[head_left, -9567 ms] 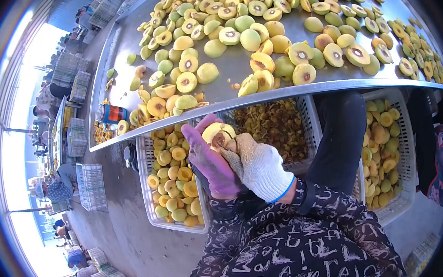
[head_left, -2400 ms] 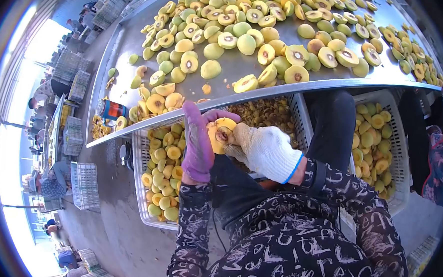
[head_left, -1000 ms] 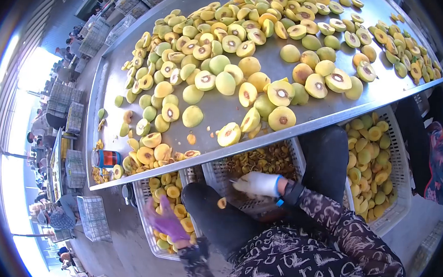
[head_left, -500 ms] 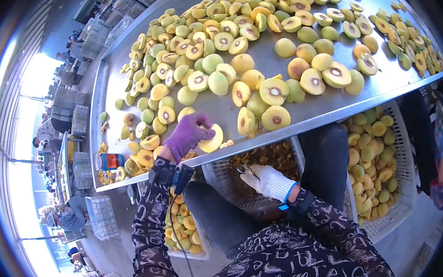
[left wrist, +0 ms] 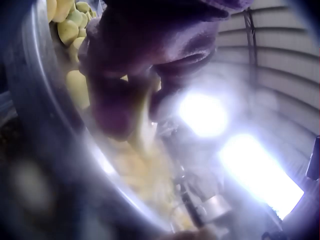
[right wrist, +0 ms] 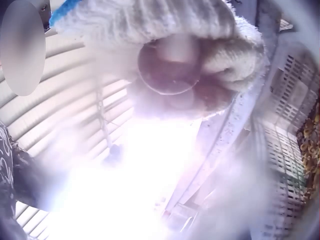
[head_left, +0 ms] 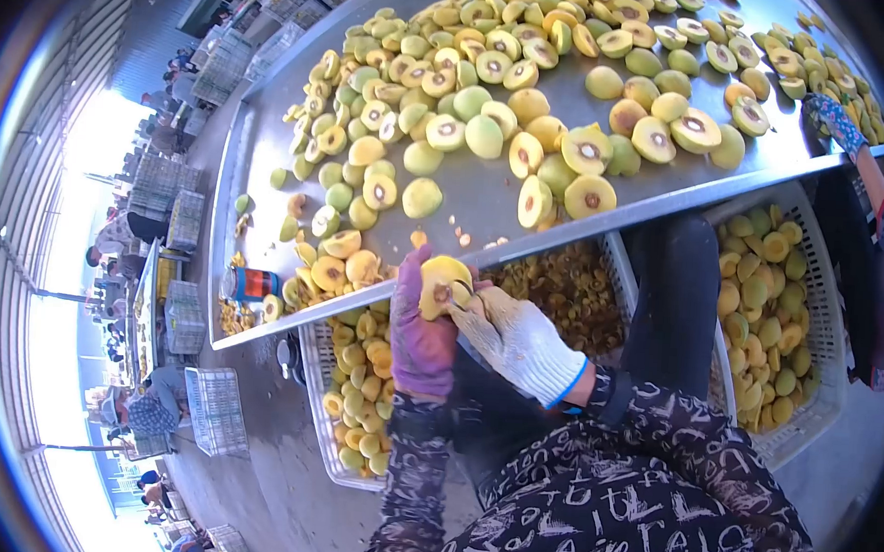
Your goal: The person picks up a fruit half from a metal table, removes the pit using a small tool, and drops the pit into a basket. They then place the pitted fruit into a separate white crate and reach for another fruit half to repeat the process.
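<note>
In the head view, a yellow fruit half [head_left: 442, 284] with a brown centre faces the right hand. The purple-gloved left hand [head_left: 423, 340] grips it from behind and below, over the metal table's near edge. The white-gloved right hand [head_left: 521, 340] is curled round a small metal tool [head_left: 463, 295] whose curved tip touches the cut face. Purple gloved fingers [left wrist: 112, 112] hold a pale piece in the blurred left wrist view. A round end of something held shows under the white glove [right wrist: 190, 20] in the right wrist view.
Fruit halves [head_left: 484, 136] cover much of the metal table [head_left: 310, 314]. Below stand a crate of halves [head_left: 360, 402], a crate of brown scraps [head_left: 571, 293] and another crate of halves [head_left: 760, 313]. A jar [head_left: 252, 284] stands at the left corner; another person's gloved hand [head_left: 832, 122] reaches in right.
The left hand has moved from the table to the right hand, bringing a fruit half. The right hand has risen from over the scrap crate, its tool now at the fruit. The view has shifted.
</note>
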Available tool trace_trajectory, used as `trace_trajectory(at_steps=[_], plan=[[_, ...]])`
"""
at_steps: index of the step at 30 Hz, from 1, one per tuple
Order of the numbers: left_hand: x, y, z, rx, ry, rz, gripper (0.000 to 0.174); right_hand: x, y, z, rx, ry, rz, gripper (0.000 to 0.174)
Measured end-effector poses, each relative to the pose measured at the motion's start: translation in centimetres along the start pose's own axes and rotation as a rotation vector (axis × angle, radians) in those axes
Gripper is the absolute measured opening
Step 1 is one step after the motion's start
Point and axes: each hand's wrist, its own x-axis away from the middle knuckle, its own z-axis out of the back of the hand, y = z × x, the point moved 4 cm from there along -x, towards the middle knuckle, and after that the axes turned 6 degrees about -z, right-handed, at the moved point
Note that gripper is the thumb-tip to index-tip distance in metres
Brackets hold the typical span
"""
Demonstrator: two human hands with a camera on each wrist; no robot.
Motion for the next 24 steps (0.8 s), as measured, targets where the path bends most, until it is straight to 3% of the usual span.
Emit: trace_trajectory(at_steps=[2,3,7,11,14,17,19,20,22,23,24], plan=[[2.0,-0.5,-1.2,0.095,0.038,-0.110,0.050,0.5,0.1,-0.4,0.191,0.027,-0.211,0.039],[2.4,-0.8,-0.9,0.032,0.118,-0.128,0.052,0.6,0.9,-0.8,0.306,0.087,-0.090,0.037],[3.5,-1.2,-0.6,0.059,0.306,-0.130,0.046,1.7,1.1,-1.4,0.425,0.064,-0.052,0.038],[3.7,-1.1,0.4,-0.138,0.277,-0.217,0.047,1.9,1.1,-1.6,0.488,0.016,-0.110,0.039],[3.6,-0.6,1.0,-0.305,0.285,-0.164,0.048,1.6,1.8,-2.0,0.428,-0.072,-0.147,0.040],[3.7,-0.5,0.5,-0.242,0.235,-0.173,0.050,1.2,1.8,-2.1,0.308,-0.113,-0.179,0.050],[4.7,-0.6,-1.3,0.050,0.225,-0.363,0.053,0.8,0.9,-1.5,0.068,-0.195,-0.165,0.048],[4.6,-1.0,-0.8,0.049,0.218,-0.360,0.053,0.7,0.4,-1.1,0.066,-0.188,-0.164,0.048],[5.3,-1.2,0.2,-0.362,0.161,-0.667,0.058,1.6,0.9,-1.6,-0.161,-0.490,-0.456,0.046],[5.4,-1.5,0.8,-0.451,0.286,-0.660,0.052,1.9,0.9,-1.6,-0.212,-0.550,-0.423,0.046],[5.4,-2.0,1.0,-0.451,0.286,-0.653,0.052,1.9,1.1,-1.4,-0.213,-0.549,-0.429,0.046]])
